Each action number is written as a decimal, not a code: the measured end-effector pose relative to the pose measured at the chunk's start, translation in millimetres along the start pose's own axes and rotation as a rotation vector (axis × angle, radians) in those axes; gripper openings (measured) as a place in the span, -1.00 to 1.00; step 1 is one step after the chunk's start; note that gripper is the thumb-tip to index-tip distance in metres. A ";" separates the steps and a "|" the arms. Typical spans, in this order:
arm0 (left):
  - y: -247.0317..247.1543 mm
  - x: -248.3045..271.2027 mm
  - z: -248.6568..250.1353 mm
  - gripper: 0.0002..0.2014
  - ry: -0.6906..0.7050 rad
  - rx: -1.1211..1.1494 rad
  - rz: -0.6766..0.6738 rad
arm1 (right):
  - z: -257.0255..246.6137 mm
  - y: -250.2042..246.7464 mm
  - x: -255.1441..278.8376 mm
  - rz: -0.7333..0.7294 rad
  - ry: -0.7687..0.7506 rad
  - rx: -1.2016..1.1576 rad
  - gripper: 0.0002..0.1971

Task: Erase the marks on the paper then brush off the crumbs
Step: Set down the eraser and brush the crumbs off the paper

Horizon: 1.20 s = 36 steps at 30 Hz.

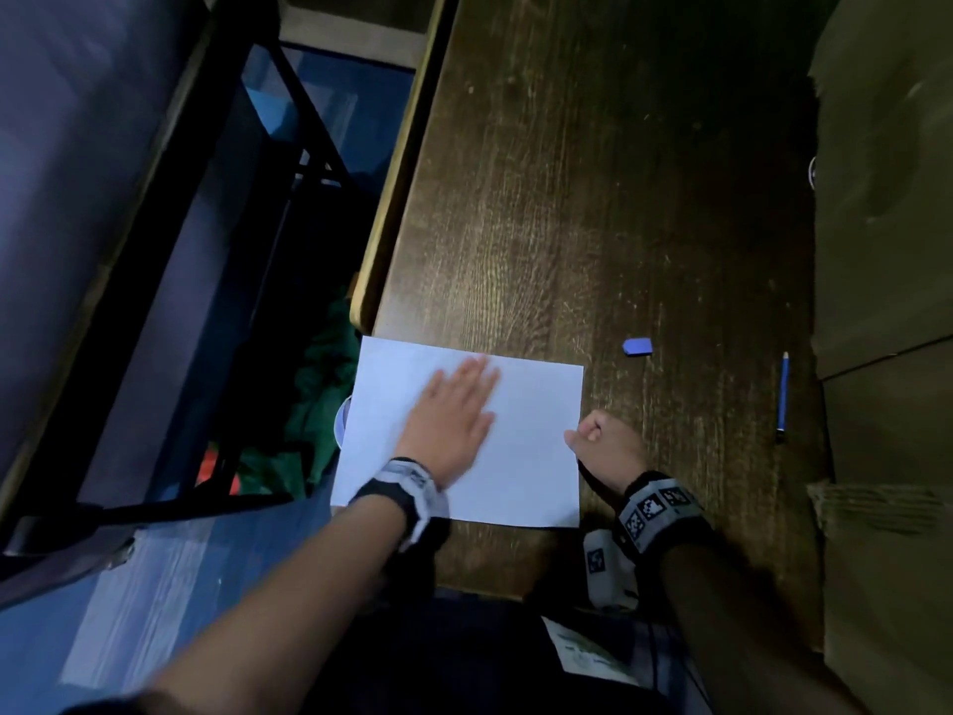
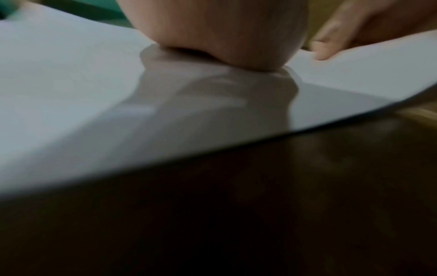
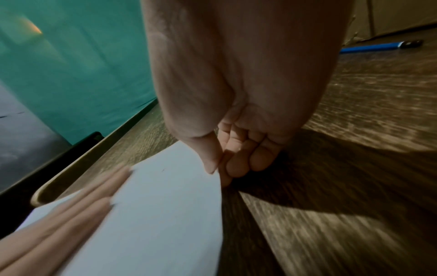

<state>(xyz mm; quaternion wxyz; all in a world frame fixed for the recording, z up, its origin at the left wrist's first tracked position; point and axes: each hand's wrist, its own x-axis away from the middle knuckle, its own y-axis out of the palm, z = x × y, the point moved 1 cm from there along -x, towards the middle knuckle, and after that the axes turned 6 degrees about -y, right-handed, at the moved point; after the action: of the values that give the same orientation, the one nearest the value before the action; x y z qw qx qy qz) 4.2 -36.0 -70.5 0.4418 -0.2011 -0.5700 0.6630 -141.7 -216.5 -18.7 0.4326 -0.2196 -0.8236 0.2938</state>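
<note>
A white sheet of paper lies at the near left corner of the dark wooden table, its left edge hanging past the table's side. My left hand lies flat on the paper with straight fingers, blurred by motion. The heel of that hand presses on the paper. My right hand pinches the sheet's right edge between thumb and curled fingers. The paper lifts slightly there. A small blue eraser sits on the table beyond the paper's far right corner.
A blue pencil lies to the right of the eraser and shows again as the pencil in the right wrist view. Brown cardboard stands along the table's right side. A black chair frame and green cloth are left of the table.
</note>
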 end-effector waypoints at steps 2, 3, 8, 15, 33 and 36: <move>-12.1 18.0 -44.6 -0.39 -0.183 0.034 0.056 | -1.3 -1.3 -0.5 -0.012 0.011 -0.014 -0.86; -15.9 28.8 -64.0 -0.38 -0.270 0.045 0.067 | -2.3 -2.0 -0.2 -0.016 0.011 -0.013 -0.87; -32.7 42.8 -88.0 -0.31 -0.516 -0.017 0.094 | -6.7 -3.7 2.5 -0.026 0.003 0.028 -0.84; -7.7 -28.4 66.6 -0.36 0.162 -0.031 -0.099 | -1.9 -0.4 -0.1 -0.003 -0.009 -0.008 -0.80; -40.8 -2.7 -41.0 -0.38 -0.248 0.000 0.048 | -9.4 -5.5 -2.5 -0.065 0.031 0.043 -0.80; -24.5 -25.0 28.8 -0.36 0.019 0.032 -0.056 | -8.9 -6.6 -4.3 -0.069 0.011 0.071 -0.78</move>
<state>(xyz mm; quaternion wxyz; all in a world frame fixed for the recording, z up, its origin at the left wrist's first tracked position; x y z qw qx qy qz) 4.0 -74.0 -45.8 0.4689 -0.1843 -0.5602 0.6575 -132.7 -221.4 -12.8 0.4545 -0.1771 -0.8173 0.3067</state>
